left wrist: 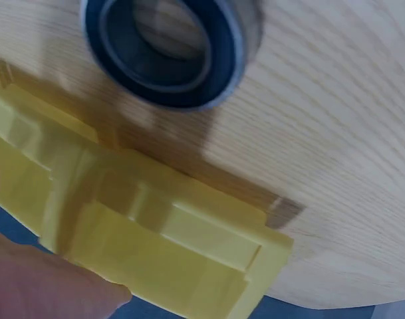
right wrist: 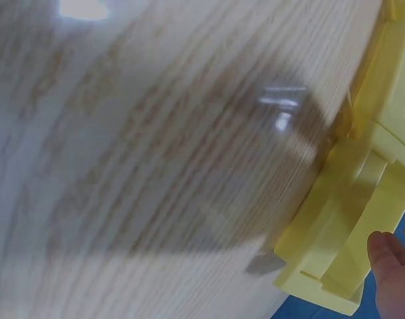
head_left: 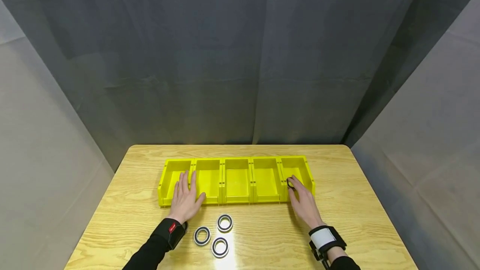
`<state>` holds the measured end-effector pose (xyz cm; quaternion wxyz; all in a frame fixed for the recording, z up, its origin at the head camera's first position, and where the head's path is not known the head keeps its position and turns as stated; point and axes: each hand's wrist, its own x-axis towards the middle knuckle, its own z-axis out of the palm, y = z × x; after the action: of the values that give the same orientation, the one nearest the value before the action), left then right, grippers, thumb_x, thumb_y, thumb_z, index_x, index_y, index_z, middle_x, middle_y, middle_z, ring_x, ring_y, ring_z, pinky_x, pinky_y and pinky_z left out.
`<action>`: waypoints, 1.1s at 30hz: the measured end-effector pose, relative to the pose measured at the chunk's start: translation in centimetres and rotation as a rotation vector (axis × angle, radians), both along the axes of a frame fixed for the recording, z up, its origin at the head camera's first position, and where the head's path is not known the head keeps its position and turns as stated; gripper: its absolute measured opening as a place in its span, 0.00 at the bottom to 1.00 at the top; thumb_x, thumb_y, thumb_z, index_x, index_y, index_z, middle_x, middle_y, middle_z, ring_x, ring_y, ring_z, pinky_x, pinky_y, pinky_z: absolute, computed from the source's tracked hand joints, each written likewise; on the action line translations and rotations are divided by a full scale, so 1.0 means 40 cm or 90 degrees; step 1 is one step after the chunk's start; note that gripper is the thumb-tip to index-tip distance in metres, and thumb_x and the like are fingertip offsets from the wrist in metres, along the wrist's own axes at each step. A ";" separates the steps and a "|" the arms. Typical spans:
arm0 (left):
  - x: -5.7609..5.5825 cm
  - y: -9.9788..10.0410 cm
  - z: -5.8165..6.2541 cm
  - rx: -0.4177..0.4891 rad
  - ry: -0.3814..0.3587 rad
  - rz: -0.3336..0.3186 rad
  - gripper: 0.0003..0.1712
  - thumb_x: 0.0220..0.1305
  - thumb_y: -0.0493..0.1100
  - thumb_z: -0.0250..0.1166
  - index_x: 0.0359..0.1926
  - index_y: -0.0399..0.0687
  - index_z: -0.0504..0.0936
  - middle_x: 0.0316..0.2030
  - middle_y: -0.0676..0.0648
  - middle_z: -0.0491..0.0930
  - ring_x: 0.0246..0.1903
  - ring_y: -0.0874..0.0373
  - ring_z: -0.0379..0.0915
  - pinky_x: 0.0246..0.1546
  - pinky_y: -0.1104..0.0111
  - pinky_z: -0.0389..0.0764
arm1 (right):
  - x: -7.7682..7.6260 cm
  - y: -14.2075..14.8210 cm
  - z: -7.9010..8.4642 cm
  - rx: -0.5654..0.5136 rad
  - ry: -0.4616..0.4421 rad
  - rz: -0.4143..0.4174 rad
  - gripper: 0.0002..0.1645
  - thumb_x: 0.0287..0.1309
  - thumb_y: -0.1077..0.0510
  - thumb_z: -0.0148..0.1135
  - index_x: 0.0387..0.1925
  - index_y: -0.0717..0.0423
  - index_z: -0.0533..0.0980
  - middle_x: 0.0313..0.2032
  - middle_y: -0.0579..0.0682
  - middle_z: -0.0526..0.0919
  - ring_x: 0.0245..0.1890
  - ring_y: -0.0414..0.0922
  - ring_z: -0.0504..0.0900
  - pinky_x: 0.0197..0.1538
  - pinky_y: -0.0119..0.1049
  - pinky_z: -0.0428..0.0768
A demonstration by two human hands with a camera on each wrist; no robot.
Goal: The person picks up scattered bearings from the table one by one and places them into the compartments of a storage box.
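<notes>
A row of joined yellow bins (head_left: 237, 199) stands across the table. My left hand (head_left: 185, 201) lies with straight, spread fingers over the front of the two leftmost bins. Over the rightmost bin, my right hand (head_left: 304, 205) pinches a bearing (head_left: 288, 183), tilted up and partly covered by the fingers. In the right wrist view only the fingertips of that hand (right wrist: 392, 269) show, beside the end bin (right wrist: 322, 279); the held bearing is hidden there. Three more bearings lie in front of the bins: one at the back (head_left: 219, 223), one at left (head_left: 196, 236) and one nearest me (head_left: 213, 248).
All this is on a light wooden table (head_left: 375, 236) with rounded far corners. A dark grey cloth (head_left: 240, 74) hangs behind it, and pale cloth panels (head_left: 41, 136) flank both sides. A bearing (left wrist: 230, 63) looms large near the left wrist camera.
</notes>
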<state>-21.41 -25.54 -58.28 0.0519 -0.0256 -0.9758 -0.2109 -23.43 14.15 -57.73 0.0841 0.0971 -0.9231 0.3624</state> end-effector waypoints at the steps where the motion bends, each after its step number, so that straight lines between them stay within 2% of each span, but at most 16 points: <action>1: 0.002 0.003 0.003 0.001 0.006 -0.002 0.47 0.70 0.51 0.61 0.79 0.39 0.48 0.77 0.27 0.45 0.78 0.31 0.37 0.76 0.38 0.47 | 0.004 0.000 0.000 -0.003 0.006 0.001 0.26 0.72 0.61 0.53 0.69 0.62 0.70 0.71 0.66 0.68 0.69 0.66 0.69 0.67 0.64 0.71; 5: 0.010 0.017 0.015 0.010 0.039 -0.016 0.46 0.68 0.50 0.64 0.78 0.39 0.53 0.75 0.27 0.50 0.77 0.31 0.42 0.76 0.38 0.48 | 0.018 0.002 -0.002 -0.006 0.022 0.000 0.27 0.71 0.62 0.54 0.69 0.63 0.70 0.71 0.65 0.68 0.69 0.65 0.70 0.67 0.63 0.71; 8: 0.017 0.026 0.019 0.004 0.076 -0.028 0.44 0.67 0.49 0.65 0.75 0.38 0.57 0.72 0.27 0.55 0.73 0.31 0.49 0.74 0.38 0.52 | 0.026 0.004 -0.003 -0.008 0.026 -0.002 0.27 0.71 0.63 0.54 0.69 0.64 0.69 0.71 0.65 0.68 0.69 0.65 0.70 0.66 0.63 0.72; 13: 0.034 0.044 0.019 -0.017 0.103 -0.046 0.41 0.66 0.51 0.67 0.73 0.40 0.63 0.68 0.29 0.61 0.67 0.32 0.57 0.71 0.41 0.61 | 0.030 0.005 -0.006 -0.017 0.015 -0.006 0.27 0.72 0.62 0.53 0.69 0.64 0.68 0.72 0.65 0.68 0.69 0.64 0.70 0.66 0.63 0.72; 19: 0.056 0.080 0.013 -0.051 0.146 -0.078 0.35 0.64 0.50 0.69 0.67 0.41 0.70 0.59 0.33 0.70 0.57 0.37 0.68 0.58 0.47 0.74 | 0.004 -0.001 -0.009 -0.014 -0.022 -0.019 0.29 0.72 0.60 0.54 0.71 0.62 0.67 0.73 0.65 0.65 0.72 0.64 0.66 0.70 0.63 0.68; 23: 0.067 0.111 0.019 -0.061 0.120 -0.094 0.31 0.65 0.51 0.68 0.63 0.43 0.72 0.54 0.36 0.73 0.52 0.41 0.69 0.51 0.51 0.75 | -0.028 -0.012 -0.010 -0.020 -0.054 -0.028 0.31 0.73 0.57 0.53 0.73 0.59 0.63 0.74 0.66 0.62 0.74 0.65 0.63 0.72 0.63 0.65; 27: 0.079 0.141 0.027 -0.055 0.060 -0.108 0.29 0.66 0.52 0.67 0.62 0.43 0.74 0.51 0.40 0.74 0.47 0.46 0.70 0.46 0.55 0.76 | -0.054 -0.022 -0.009 -0.023 -0.067 -0.034 0.33 0.74 0.57 0.52 0.75 0.60 0.59 0.74 0.66 0.61 0.74 0.65 0.62 0.73 0.63 0.64; 30: 0.086 0.160 0.022 -0.050 0.037 -0.127 0.28 0.65 0.51 0.68 0.61 0.42 0.75 0.47 0.42 0.74 0.43 0.49 0.70 0.42 0.57 0.75 | -0.071 -0.026 0.001 -0.024 -0.064 -0.035 0.33 0.74 0.56 0.52 0.75 0.61 0.59 0.74 0.67 0.61 0.74 0.66 0.61 0.73 0.64 0.63; 33: 0.093 0.172 0.012 -0.047 0.018 -0.148 0.28 0.64 0.51 0.68 0.60 0.42 0.75 0.46 0.42 0.74 0.41 0.50 0.69 0.39 0.58 0.76 | -0.089 -0.019 0.014 -0.019 -0.036 -0.048 0.31 0.73 0.56 0.53 0.72 0.63 0.63 0.72 0.68 0.64 0.72 0.67 0.61 0.72 0.65 0.64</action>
<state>-17.68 -18.65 -57.78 0.0400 -0.1436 -0.9725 -0.1789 -27.00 13.40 -57.18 0.0727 0.0508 -0.9226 0.3754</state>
